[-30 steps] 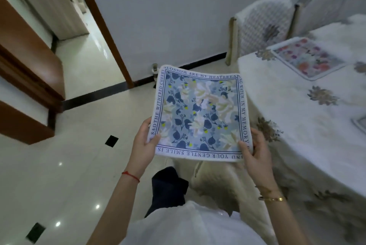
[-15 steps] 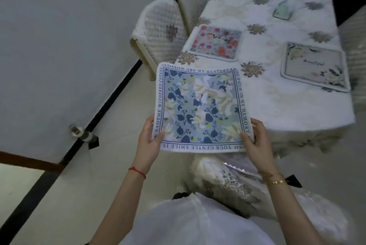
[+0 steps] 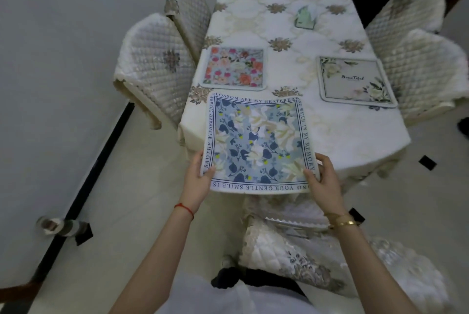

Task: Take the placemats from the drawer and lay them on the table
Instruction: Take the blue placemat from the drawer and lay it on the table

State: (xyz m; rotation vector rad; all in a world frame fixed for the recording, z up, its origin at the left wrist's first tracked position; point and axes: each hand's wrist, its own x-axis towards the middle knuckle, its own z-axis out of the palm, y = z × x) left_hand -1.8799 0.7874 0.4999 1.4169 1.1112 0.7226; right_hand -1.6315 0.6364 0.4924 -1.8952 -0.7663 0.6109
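Head view. The blue floral placemat [image 3: 257, 143] sits at frame centre, held face up and roughly level over the near left corner of the table [image 3: 342, 131]. It is near square, so no long axis can be told; its bordered text edge reading "YOUR GENTLE SMILE" faces the person, and the opposite edge points toward the upper frame. The near edge overhangs the table edge; whether the far part touches the cloth cannot be told.

The left hand [image 3: 196, 181] grips the lower left corner, thumb on top. The right hand [image 3: 323, 180] grips the lower right corner in the same way.

The pink floral placemat [image 3: 234, 67] lies flat just beyond the held mat's far edge, close but apart. The grey placemat [image 3: 355, 81] lies flat at centre right, near the table's right edge. Bare cloth lies between these two mats and to the right of the held mat. A small green item [image 3: 305, 18] rests at the far end. Quilted chairs [image 3: 154, 65] stand along the left side, and another chair back [image 3: 291, 250] stands directly below the held mat.
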